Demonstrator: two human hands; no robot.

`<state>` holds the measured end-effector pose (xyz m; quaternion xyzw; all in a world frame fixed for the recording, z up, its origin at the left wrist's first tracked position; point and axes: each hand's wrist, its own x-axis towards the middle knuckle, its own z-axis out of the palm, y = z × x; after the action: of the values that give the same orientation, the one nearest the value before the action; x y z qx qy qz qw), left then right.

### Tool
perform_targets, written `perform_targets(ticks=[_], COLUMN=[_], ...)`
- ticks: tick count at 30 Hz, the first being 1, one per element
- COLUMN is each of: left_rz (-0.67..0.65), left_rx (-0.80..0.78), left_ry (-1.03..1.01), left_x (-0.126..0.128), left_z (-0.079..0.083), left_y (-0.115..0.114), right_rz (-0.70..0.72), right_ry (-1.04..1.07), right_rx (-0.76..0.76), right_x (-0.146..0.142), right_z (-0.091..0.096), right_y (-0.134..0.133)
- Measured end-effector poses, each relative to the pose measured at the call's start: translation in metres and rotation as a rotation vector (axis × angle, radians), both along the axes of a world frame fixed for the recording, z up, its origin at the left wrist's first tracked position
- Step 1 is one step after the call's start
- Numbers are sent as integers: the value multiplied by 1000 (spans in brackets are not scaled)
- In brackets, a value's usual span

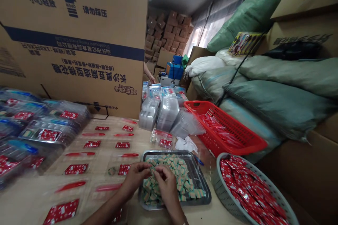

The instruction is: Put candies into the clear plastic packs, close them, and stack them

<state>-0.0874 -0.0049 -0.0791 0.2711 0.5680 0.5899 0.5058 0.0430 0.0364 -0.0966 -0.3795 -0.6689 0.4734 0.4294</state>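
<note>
My left hand (136, 177) and my right hand (167, 190) hang close together over a steel tray (201, 186) on the table. The fingertips of both hands are pinched among small green-and-cream cubes (179, 175) heaped in the tray. Whether either hand holds a cube is hidden by the fingers. To the left of my hands, clear plastic bags with red packets and red sticks (124, 161) lie flat in rows. A grey basket (224, 186) full of red sachets stands to the right of the tray.
A red plastic crate (224, 130) holds red sticks, beside stacks of clear plastic trays (169, 114). A large printed cardboard carton (74, 42) stands behind the table. Bulging green sacks (280, 95) are piled at right. Another person's hand (151, 78) shows far back.
</note>
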Motion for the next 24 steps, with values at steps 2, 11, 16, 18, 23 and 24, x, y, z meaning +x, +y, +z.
perform_targets(ticks=[2, 11, 16, 18, 23, 24], left_rz=[-15, -22, -68, -109, 27, 64], left_rx=[-10, 70, 81, 48, -29, -25], left_ry=[28, 19, 43, 37, -105, -120], left_x=[0, 5, 4, 2, 5, 7], left_z=[3, -2, -3, -4, -15, -17], left_y=[0, 1, -5, -8, -13, -14], right_rz=[40, 4, 54, 86, 13, -2], right_ry=[-107, 7, -117, -195, -143, -102], right_rx=[162, -67, 148, 306, 312, 241], right_x=[5, 6, 11, 14, 14, 13], right_z=[5, -7, -10, -7, -4, -3], right_y=[-2, 1, -8, -13, -18, -17])
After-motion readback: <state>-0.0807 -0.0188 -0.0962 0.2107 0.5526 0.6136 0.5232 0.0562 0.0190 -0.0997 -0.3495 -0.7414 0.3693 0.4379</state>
